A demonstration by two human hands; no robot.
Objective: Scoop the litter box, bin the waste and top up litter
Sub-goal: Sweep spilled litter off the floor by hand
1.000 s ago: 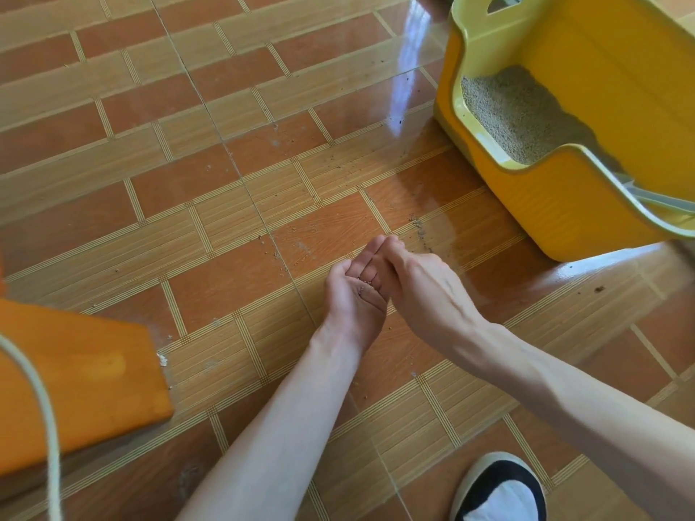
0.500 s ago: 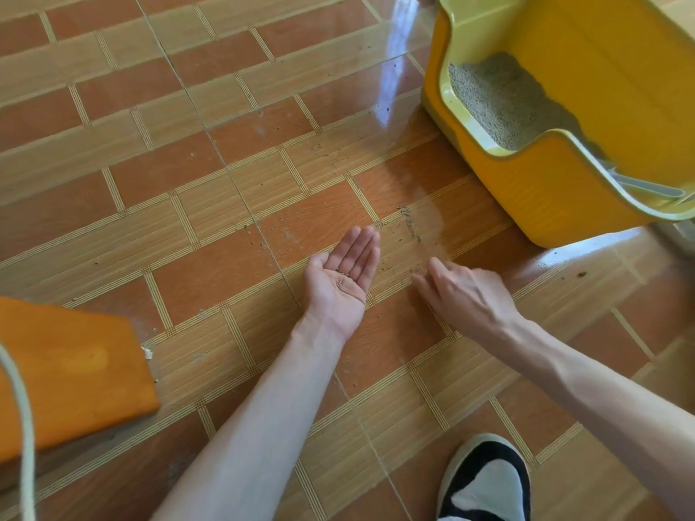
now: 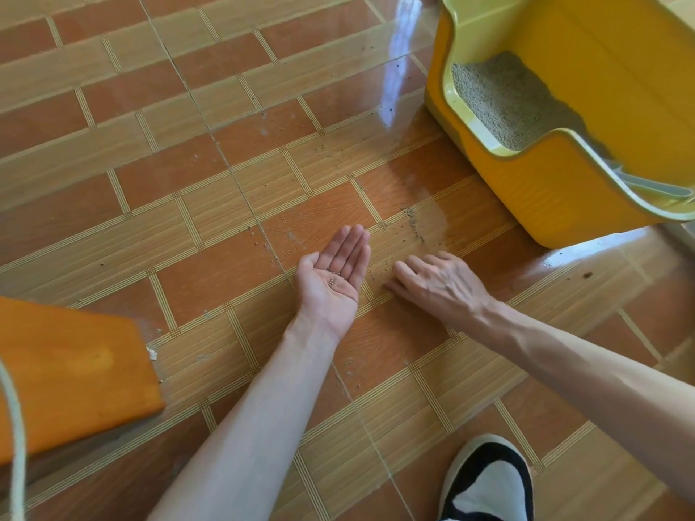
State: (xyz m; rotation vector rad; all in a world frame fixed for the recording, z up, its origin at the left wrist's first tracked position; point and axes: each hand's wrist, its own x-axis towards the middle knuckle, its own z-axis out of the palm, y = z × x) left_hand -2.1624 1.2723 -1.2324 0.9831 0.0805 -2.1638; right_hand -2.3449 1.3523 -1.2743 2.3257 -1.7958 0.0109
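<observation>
Left hand [image 3: 334,274] palm-up, grip apart, cupping granules [image 3: 333,279]; right hand [image 3: 436,282] flat, grip apart, beside.

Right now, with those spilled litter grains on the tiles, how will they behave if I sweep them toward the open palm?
The litter grains look small and round, so they will probably roll and scatter on the glossy floor. They seem light: a few sit loose in the left hand. The right hand will likely gather them better by sweeping than by pinching.
</observation>
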